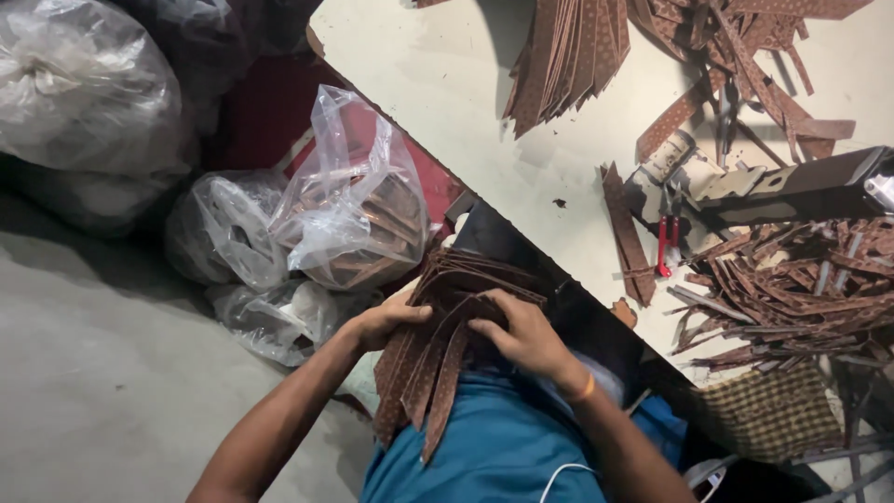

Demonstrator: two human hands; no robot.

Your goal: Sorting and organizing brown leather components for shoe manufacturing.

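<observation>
Pale worktable point(447, 84) at 1 o'clock — both hands clamped on brown patterned strips point(438, 354) over lap, left hand point(386, 321) at 9, right hand point(521, 335) at 3, strips' long axis running 12–6.

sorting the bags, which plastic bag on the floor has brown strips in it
The clear bag standing open beside the table edge; brown strips show through it. The other bags hold pale, whitish contents.

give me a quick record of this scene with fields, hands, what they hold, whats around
left hand: left hand grips the side of a bundle of brown strips
right hand: right hand presses on top of the same bundle
bundle: on the lap, ends hanging down
table: table bears strip piles and red-handled pliers
floor: clear plastic bag holding more strips
</observation>
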